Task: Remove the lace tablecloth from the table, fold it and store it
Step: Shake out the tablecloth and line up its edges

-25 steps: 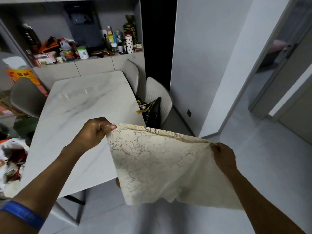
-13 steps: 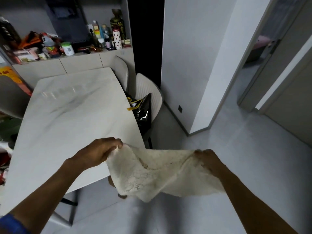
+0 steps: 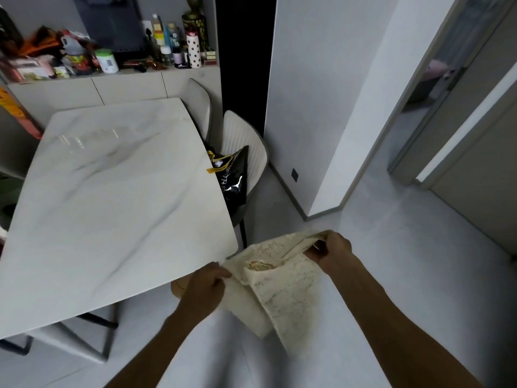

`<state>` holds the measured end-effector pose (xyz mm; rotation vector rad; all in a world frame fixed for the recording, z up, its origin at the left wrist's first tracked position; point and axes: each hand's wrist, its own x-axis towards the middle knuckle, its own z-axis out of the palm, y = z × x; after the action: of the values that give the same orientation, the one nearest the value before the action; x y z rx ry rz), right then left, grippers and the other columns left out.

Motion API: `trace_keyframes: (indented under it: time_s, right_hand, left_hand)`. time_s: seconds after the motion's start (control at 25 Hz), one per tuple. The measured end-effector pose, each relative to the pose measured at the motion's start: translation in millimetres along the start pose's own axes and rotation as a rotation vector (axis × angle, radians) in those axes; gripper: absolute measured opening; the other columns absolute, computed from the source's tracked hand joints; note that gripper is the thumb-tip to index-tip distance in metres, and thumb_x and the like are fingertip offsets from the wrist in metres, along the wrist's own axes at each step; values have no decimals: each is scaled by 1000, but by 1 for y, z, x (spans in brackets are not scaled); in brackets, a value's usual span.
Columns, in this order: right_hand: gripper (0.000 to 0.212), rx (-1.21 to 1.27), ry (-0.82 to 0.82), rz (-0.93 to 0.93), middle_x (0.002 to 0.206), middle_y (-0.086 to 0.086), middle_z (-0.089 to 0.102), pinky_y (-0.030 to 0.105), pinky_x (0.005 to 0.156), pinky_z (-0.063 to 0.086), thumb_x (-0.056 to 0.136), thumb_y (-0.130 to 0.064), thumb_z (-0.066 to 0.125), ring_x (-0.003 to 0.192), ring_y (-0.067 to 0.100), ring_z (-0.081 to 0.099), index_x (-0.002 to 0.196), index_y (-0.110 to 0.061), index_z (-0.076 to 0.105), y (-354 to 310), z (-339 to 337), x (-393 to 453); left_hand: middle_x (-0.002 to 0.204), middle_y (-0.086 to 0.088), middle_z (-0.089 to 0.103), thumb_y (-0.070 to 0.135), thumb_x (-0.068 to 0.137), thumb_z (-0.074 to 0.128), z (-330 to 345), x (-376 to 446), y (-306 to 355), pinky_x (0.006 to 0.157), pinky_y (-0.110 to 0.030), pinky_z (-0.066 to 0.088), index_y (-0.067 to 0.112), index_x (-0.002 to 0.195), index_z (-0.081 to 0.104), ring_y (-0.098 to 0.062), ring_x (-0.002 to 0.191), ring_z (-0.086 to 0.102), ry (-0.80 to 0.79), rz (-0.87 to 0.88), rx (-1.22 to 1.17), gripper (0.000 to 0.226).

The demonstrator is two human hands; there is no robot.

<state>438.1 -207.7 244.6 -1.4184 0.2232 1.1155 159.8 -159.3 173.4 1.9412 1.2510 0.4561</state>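
Note:
The cream lace tablecloth (image 3: 282,287) hangs folded into a narrow, slack bundle between my hands, off the near right corner of the white marble table (image 3: 112,197). My left hand (image 3: 205,284) pinches its left edge just below the table's corner. My right hand (image 3: 330,247) grips the upper right corner, where the layers bunch together. The cloth's lower end droops toward the grey floor. The tabletop is bare.
Two pale chairs stand along the table's right side; the nearer one (image 3: 243,135) holds a black bag (image 3: 233,177). A cluttered counter (image 3: 112,79) runs behind the table. A white wall corner (image 3: 321,135) and doorways lie to the right, with open grey floor (image 3: 405,275) around me.
My hands have come closer together and lower. The cloth, stretched flat one second ago, has gone slack and doubled into a narrower bundle. The view has shifted right, past the table corner.

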Motion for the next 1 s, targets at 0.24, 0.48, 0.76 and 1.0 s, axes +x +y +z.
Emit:
trace_keyframes:
  time_s: [0.24, 0.48, 0.76, 1.0]
  right_hand:
    - [13, -263, 63, -152, 90, 18, 67, 35, 58, 57, 95, -15, 55, 80, 31, 66, 97, -5, 63, 16, -29, -10]
    - [19, 36, 48, 26, 90, 26, 65, 35, 52, 57, 88, -2, 54, 74, 36, 65, 103, 6, 63, 37, -38, -9]
    - [12, 254, -36, 124, 96, 31, 63, 42, 47, 60, 94, 3, 50, 79, 40, 66, 100, 7, 59, 54, -31, -26]
    - [16, 246, -96, 95, 99, 29, 64, 44, 67, 62, 95, 2, 49, 89, 39, 65, 106, 10, 59, 58, -36, -35]
  left_hand:
    - [80, 1, 69, 53, 87, 62, 0, 22, 64, 63, -23, 44, 16, 82, 71, -18, 75, 65, -33, -101, -128, 39]
    - [117, 9, 60, 98, 51, 42, 75, -17, 99, 86, -28, 50, 28, 122, 56, -12, 103, 58, -349, 127, 410, 101]
    - [117, 4, 58, 88, 57, 48, 118, -30, 114, 87, -34, 53, 25, 126, 49, -19, 107, 60, -234, -84, 180, 94]
    - [92, 4, 58, 44, 87, 56, 116, -23, 104, 69, -29, 49, 23, 88, 53, -19, 87, 64, -26, -189, 71, 21]
